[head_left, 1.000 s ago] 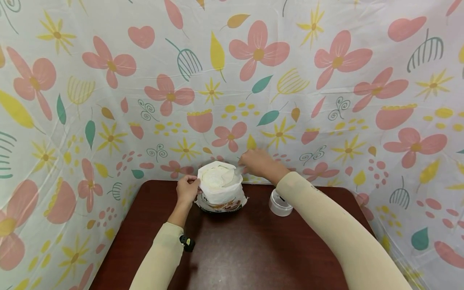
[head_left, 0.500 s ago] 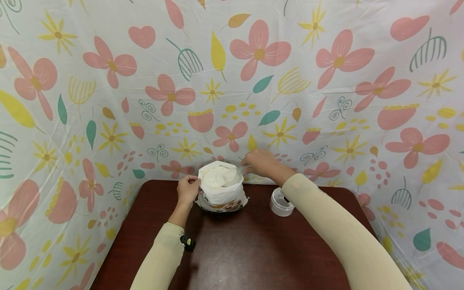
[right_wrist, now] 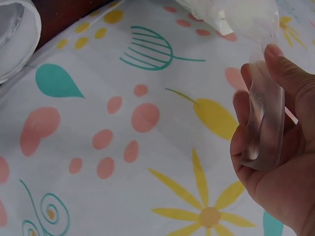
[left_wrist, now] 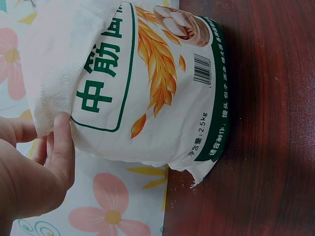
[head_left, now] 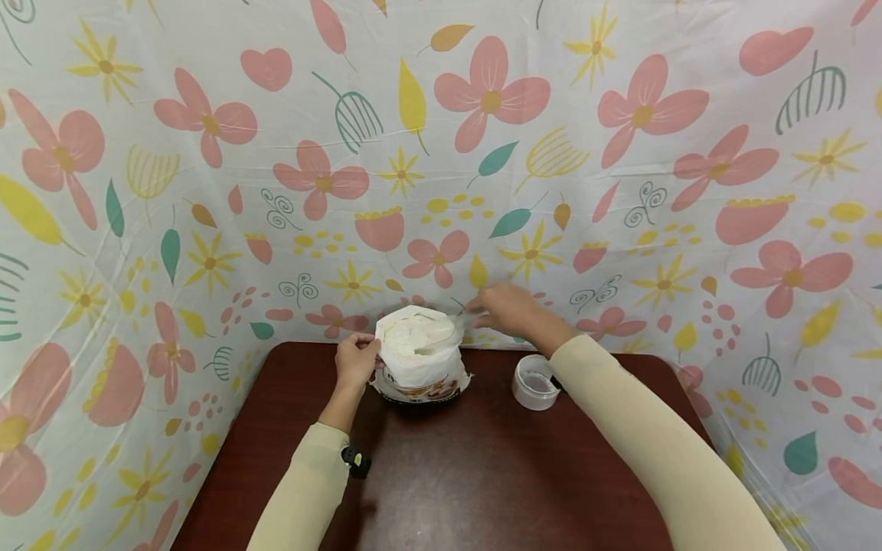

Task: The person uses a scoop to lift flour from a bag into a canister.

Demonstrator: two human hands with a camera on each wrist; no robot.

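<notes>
A white bag of flour (head_left: 422,373) stands upright at the table's back edge, its rim folded outward. Pale flour (head_left: 405,335) shows in its mouth. My left hand (head_left: 354,361) pinches the folded rim on the left side; the left wrist view shows thumb and fingers on the white cloth. From the right, my right hand (head_left: 508,310) grips the handle of a clear plastic scoop (right_wrist: 266,118). Fingers curl round that handle in the right wrist view. The scoop's bowl holds white flour and lies at the right side of the bag's mouth.
To the right of the bag, a round clear tub (head_left: 534,389) stands on the dark red-brown table (head_left: 441,474), close to my right forearm. A flower-printed cloth (head_left: 434,168) hangs right behind the table's back edge.
My right hand has drawn slightly to the right with the scoop, whose bowl now shows more at the bag's mouth. The flour's surface has been disturbed. My left hand keeps its place.
</notes>
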